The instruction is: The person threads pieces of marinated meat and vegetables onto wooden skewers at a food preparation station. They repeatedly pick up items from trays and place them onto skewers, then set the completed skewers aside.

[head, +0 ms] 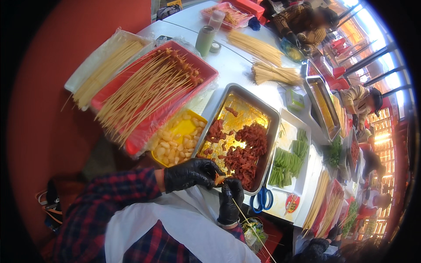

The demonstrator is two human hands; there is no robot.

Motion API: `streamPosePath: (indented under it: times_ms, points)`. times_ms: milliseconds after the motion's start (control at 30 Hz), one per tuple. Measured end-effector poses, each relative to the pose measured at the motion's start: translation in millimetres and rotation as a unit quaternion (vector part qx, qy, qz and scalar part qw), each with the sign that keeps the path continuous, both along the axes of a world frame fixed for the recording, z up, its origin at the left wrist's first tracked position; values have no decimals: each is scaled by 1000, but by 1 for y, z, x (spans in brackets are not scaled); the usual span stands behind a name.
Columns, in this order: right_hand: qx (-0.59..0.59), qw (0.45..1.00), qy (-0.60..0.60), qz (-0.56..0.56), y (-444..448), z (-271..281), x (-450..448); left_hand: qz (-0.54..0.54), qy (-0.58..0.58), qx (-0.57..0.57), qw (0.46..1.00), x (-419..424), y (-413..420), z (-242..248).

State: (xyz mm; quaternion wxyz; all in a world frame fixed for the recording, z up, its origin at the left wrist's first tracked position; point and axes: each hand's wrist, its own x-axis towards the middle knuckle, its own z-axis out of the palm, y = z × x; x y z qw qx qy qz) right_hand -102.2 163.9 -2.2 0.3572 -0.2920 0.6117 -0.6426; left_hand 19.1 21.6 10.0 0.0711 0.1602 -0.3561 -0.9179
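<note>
Both hands wear black gloves and meet over the near edge of a metal tray (276, 115) of red sliced meat (250, 141) in orange oil. My left hand (194, 174) pinches a small pale orange piece of food (219, 179) at its fingertips. In my right hand (231, 199) is a thin wooden skewer (251, 227), its long end slanting down to the lower right. The skewer's tip is hidden by the fingers and the piece. Left of the metal tray, a yellow tray (182, 128) holds pale, clove-like pieces (171, 149).
A red tray (144, 123) of loaded skewers lies at left. Green vegetable pieces (286, 164) fill a white tray (307, 157) at right, with blue-handled scissors (262, 199) near it. A green flask (205, 41) and skewer bundles (276, 74) stand farther off. Several people work along the tables.
</note>
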Motion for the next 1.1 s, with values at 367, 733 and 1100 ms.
streamPosePath:
  times_ms: [367,733,1100]
  points:
    - [-1,1000,3,17,3,-7,-2,20,1,-35,999,-1,-3,-3]
    - [-6,998,27,49,6,-13,-7,58,-29,-50,997,0,-3,-5]
    - [15,992,31,122,5,-6,-13,60,-44,3,997,3,-8,-9]
